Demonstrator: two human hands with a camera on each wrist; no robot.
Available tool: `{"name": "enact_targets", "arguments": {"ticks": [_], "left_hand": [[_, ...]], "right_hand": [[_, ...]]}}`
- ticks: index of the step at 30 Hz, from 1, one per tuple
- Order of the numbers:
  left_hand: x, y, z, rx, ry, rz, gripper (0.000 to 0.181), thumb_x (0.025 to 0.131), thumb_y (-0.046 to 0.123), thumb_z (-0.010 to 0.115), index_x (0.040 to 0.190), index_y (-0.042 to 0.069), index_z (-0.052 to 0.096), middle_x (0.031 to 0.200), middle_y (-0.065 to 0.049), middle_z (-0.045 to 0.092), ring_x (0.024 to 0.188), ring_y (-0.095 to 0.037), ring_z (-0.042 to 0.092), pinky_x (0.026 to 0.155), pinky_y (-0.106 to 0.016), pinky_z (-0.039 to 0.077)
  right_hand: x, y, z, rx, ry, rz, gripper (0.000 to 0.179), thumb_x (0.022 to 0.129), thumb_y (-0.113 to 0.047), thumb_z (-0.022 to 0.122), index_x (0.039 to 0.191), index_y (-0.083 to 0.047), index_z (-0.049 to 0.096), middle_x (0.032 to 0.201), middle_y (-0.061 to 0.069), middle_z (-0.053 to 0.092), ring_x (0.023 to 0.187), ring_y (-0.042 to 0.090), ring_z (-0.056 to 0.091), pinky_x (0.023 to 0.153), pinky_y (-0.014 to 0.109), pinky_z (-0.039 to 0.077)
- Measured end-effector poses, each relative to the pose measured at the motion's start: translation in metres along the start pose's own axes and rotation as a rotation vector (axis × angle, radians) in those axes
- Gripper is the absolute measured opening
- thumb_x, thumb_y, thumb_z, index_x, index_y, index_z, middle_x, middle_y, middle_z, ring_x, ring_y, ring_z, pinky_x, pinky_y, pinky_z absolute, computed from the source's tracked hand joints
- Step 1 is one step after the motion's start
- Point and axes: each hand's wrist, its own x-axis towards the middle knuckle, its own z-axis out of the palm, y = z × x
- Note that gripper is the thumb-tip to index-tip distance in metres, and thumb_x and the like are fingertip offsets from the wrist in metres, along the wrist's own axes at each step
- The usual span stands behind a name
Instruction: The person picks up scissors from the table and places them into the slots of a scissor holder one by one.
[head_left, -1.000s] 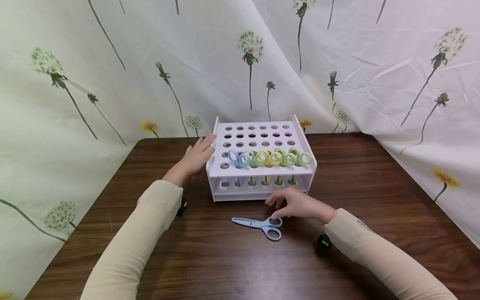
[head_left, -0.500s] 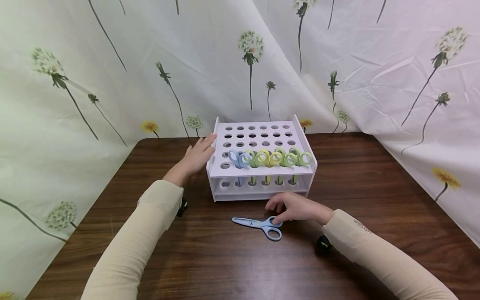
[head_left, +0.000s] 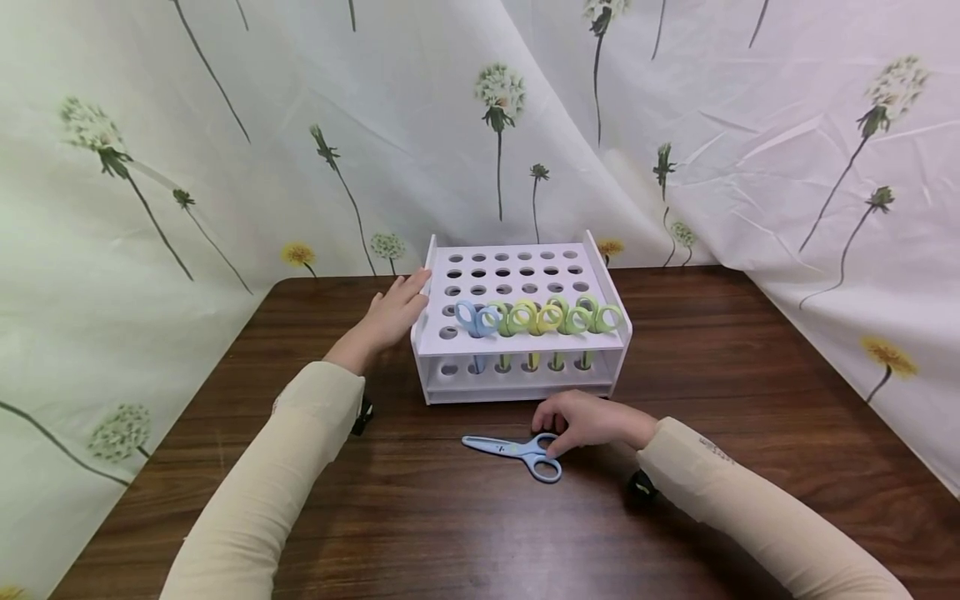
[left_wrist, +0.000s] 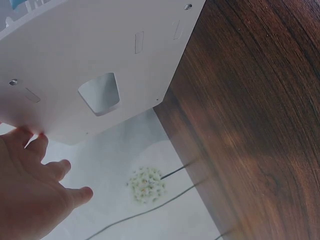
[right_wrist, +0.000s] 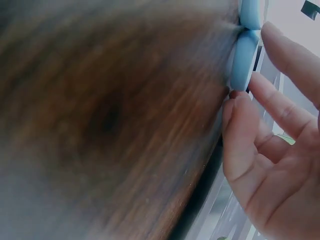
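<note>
In the head view, blue scissors [head_left: 517, 450] lie flat on the table, blades pointing left. My right hand [head_left: 588, 419] is at their handles, with the thumb by the two loops and curled fingers at the far loop. The right wrist view shows the blue handle [right_wrist: 245, 62] between the thumb and fingers of that hand [right_wrist: 280, 165]. My left hand [head_left: 392, 315] rests with extended fingers against the left side of a white holed rack [head_left: 517, 344]. In the left wrist view, its fingertips touch the edge of the white side panel [left_wrist: 65, 65].
Blue scissors [head_left: 477, 319], yellow scissors [head_left: 542, 317] and several green scissors [head_left: 592, 317] stand upright in the rack's near holes, blades down. The dark wooden table [head_left: 420, 533] extends around the rack. A flower-printed cloth [head_left: 420, 125] hangs behind and along the sides.
My right hand has lowered toward me, and its thumb and fingers have come in around the scissors' handles. The scissors, rack and left hand stay in place.
</note>
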Motion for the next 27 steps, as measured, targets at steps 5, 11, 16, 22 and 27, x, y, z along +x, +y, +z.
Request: {"name": "enact_targets", "arguments": {"ticks": [5, 11, 16, 22, 27], "left_hand": [[-0.0006, -0.0006, 0.0003, -0.001, -0.006, 0.001, 0.054, 0.097, 0.030, 0.022, 0.149, 0.017, 0.014, 0.153, -0.001, 0.006, 0.138, -0.027, -0.002, 0.104, -0.055, -0.005], [-0.0002, 0.0002, -0.0006, -0.009, -0.006, -0.001, 0.054, 0.097, 0.029, 0.022, 0.149, 0.016, 0.014, 0.153, -0.002, 0.007, 0.138, -0.027, -0.003, 0.104, -0.054, -0.006], [0.0006, 0.0011, -0.0018, -0.006, -0.004, 0.002, 0.054, 0.097, 0.030, 0.023, 0.149, 0.015, 0.015, 0.153, -0.002, 0.007, 0.138, -0.028, -0.002, 0.104, -0.055, -0.005], [0.0011, 0.0003, -0.0015, -0.011, -0.002, 0.001, 0.055, 0.097, 0.031, 0.023, 0.149, 0.016, 0.015, 0.153, -0.002, 0.007, 0.138, -0.027, -0.002, 0.104, -0.054, -0.006], [0.0011, -0.0001, -0.0011, -0.003, -0.005, 0.002, 0.055, 0.097, 0.031, 0.023, 0.149, 0.015, 0.014, 0.153, -0.004, 0.007, 0.138, -0.028, -0.002, 0.104, -0.054, -0.006]], "right_hand": [[0.0024, -0.0007, 0.0019, 0.030, -0.031, 0.043, 0.020, 0.072, -0.013, 0.078, 0.086, -0.012, 0.063, 0.073, -0.003, 0.056, 0.059, 0.010, 0.051, 0.050, 0.025, 0.044], [0.0032, -0.0030, 0.0023, 0.048, -0.061, 0.094, 0.016, 0.073, -0.009, 0.075, 0.079, -0.011, 0.060, 0.067, -0.003, 0.055, 0.052, 0.009, 0.049, 0.046, 0.024, 0.041], [0.0038, -0.0039, 0.0025, 0.018, -0.061, 0.085, 0.013, 0.072, -0.004, 0.068, 0.076, -0.012, 0.059, 0.065, -0.004, 0.054, 0.054, 0.009, 0.049, 0.049, 0.024, 0.042], [0.0043, -0.0029, 0.0022, -0.006, -0.045, 0.040, 0.020, 0.071, -0.003, 0.067, 0.086, -0.010, 0.057, 0.072, -0.004, 0.055, 0.066, 0.011, 0.051, 0.058, 0.026, 0.043], [0.0038, -0.0005, 0.0024, -0.014, -0.047, 0.037, 0.020, 0.073, -0.013, 0.073, 0.087, -0.012, 0.059, 0.074, -0.005, 0.055, 0.067, 0.010, 0.051, 0.060, 0.025, 0.043]]}}
